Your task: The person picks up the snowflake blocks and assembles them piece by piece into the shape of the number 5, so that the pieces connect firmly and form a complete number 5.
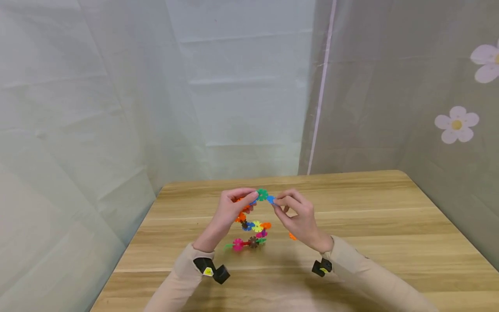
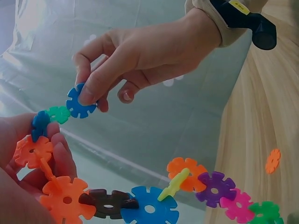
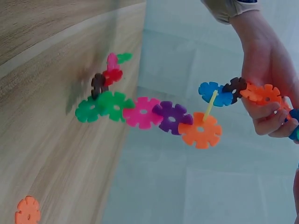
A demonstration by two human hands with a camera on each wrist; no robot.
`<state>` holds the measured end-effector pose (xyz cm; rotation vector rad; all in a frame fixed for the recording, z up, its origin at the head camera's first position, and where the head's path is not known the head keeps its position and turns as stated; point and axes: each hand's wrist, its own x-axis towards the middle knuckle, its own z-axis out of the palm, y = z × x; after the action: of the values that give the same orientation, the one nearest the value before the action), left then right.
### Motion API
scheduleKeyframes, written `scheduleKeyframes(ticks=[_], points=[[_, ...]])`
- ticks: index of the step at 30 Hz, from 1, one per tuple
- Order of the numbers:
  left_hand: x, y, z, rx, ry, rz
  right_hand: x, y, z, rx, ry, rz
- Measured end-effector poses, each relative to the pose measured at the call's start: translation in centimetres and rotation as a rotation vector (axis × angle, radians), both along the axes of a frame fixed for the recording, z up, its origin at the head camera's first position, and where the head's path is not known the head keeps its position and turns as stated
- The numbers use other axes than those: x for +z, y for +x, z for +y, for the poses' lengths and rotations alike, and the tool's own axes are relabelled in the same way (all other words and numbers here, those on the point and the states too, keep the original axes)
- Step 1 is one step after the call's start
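My left hand holds a chain of colourful notched plastic discs near its upper end, with thumb and fingers around a blue disc and orange discs. Beyond the thumb, a green disc sticks out toward my right hand. Between thumb and index finger, the right hand pinches another blue disc, whose edge meets the green one. From the left hand the chain hangs down through a yellow disc, a purple disc and a pink disc close over the table.
One loose orange disc lies on the wooden table, below the right hand. Pale curtains hang behind the table and at both sides. Each wrist wears a small black camera on its sleeve.
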<state>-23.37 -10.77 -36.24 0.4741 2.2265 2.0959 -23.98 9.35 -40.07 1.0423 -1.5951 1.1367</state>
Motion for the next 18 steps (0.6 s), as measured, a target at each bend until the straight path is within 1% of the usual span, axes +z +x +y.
scheduleKeyframes(ticks=[6, 13, 18], points=[[0.14, -0.09, -0.19, -0.022, 0.006, 0.024, 0.23, -0.13, 0.02, 0.015, -0.008, 0.035], [0.02, -0.17, -0.38, -0.058, 0.017, 0.037, 0.31, -0.08, -0.15, 0.039, 0.008, 0.084], [0.11, -0.14, -0.49, -0.078, -0.021, 0.088, 0.40, 0.11, -0.18, 0.019, 0.014, 0.113]])
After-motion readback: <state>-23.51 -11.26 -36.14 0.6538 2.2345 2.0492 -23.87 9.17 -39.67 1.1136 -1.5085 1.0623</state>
